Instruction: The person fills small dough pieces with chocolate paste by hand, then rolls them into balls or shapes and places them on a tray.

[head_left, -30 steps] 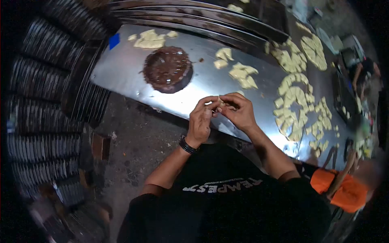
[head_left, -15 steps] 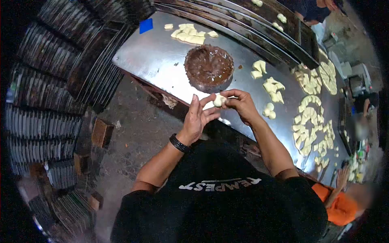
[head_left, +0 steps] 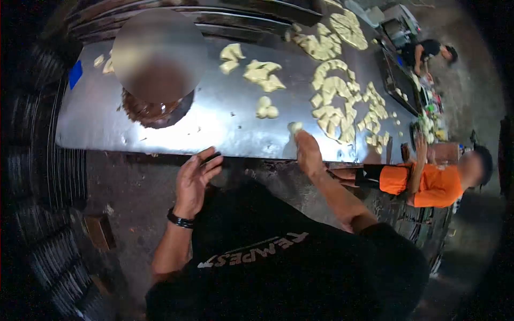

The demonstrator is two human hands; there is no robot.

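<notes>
Right hand: the right hand (head_left: pixel 309 152) reached over the near edge of the steel table (head_left: pixel 214 134), fingertips closed on a small dough ball (head_left: pixel 294 127) held just above or on the sheet; I could not tell whether it touched.
Left hand: the left hand (head_left: pixel 195 179) hung open with fingers loosely spread, holding nothing, off the table's near edge.
Dough ball's place: near the front edge, just beside the spread of cut dough pieces (head_left: pixel 342 107), apart from the two shaped balls (head_left: pixel 266 108).
Risk, edge: set that close to the rim, the ball could roll off to the floor.
Risk, sticking: pressed against the cut pieces, soft dough would likely fuse with them.
Risk, filling: the chocolate filling bowl (head_left: pixel 155 109) stood well to the left; smears from it could soil the ball.
Nearby: a person in an orange shirt (head_left: pixel 428 184) crouched at the table's right end.
</notes>
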